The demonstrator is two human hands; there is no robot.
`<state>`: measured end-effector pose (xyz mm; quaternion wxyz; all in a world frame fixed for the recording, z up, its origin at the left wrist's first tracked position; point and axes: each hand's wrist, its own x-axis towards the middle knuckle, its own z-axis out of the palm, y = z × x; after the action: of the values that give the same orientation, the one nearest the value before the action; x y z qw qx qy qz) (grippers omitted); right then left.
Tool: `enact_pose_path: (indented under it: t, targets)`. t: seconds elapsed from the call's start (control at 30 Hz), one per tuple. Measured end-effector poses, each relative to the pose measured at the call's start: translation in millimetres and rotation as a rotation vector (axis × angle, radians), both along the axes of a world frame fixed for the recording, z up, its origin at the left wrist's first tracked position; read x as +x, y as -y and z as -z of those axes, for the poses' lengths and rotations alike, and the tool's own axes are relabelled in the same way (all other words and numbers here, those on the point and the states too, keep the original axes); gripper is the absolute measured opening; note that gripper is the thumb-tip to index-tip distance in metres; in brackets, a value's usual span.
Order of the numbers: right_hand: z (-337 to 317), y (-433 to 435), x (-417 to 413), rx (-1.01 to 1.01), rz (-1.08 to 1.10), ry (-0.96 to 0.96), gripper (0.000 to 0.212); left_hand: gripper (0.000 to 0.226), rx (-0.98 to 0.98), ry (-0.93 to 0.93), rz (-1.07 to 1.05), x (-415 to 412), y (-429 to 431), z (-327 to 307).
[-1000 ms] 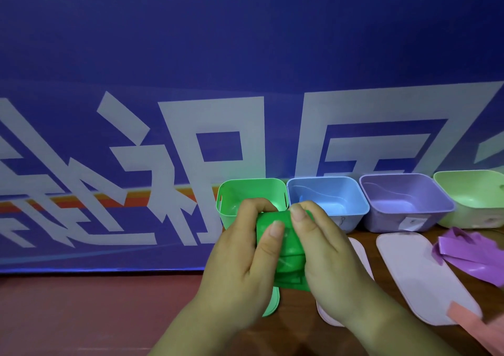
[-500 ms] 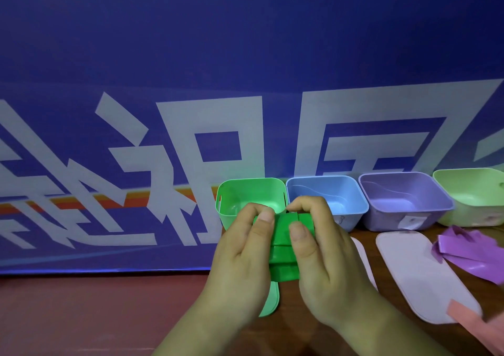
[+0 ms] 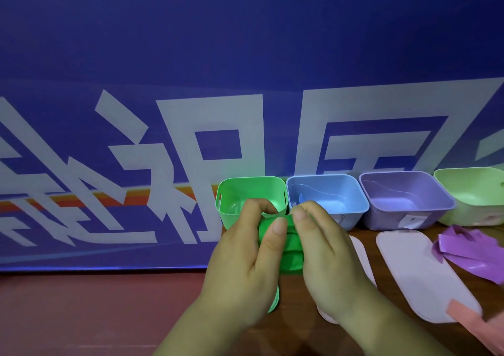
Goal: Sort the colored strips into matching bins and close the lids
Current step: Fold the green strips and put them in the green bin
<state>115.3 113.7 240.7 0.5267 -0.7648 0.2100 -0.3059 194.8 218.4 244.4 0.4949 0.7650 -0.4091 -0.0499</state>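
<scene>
Right now, a folded bunch of green strips point(image 3: 293, 257) is held between both hands, just in front of the green bin point(image 3: 234, 192) at the back edge of the counter point(image 3: 81, 314). The fingers point(image 3: 278, 235) of the left hand point(image 3: 242, 271) are curled round the bunch, and it is pinched from the other side by the right hand point(image 3: 327, 257). Along the same back edge a blue bin point(image 3: 327, 192), a purple bin point(image 3: 403, 197) and a pale green bin point(image 3: 471, 189) are lined up, all open. A green lid point(image 3: 274, 301) is partly hidden under the left hand. A pale lid point(image 3: 417, 271) is laid flat in front of the purple bin. Purple strips point(image 3: 469, 252) and a pink strip point(image 3: 463, 317) are seen near the right edge.
</scene>
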Motion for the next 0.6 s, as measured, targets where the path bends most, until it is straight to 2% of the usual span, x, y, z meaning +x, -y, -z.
enact_pose_path:
  t: [0.1,0.17,0.3,0.6]
  targets:
    - [-2,1,3,0.203,-0.024,-0.057,0.039,0.040,0.018,0.116,-0.032,0,0,1]
    - [-3,1,2,0.233,-0.037,-0.086,0.039,0.038,0.011,0.143,-0.063,2,0,1]
    - [-2,0,-1,-0.028,-0.019,-0.112,0.061,0.038,-0.021,0.100,-0.095,1,3,2]
    - [3,-2,-2,-0.282,0.061,-0.017,0.037,0.041,-0.146,-0.221,-0.086,-3,13,-4]
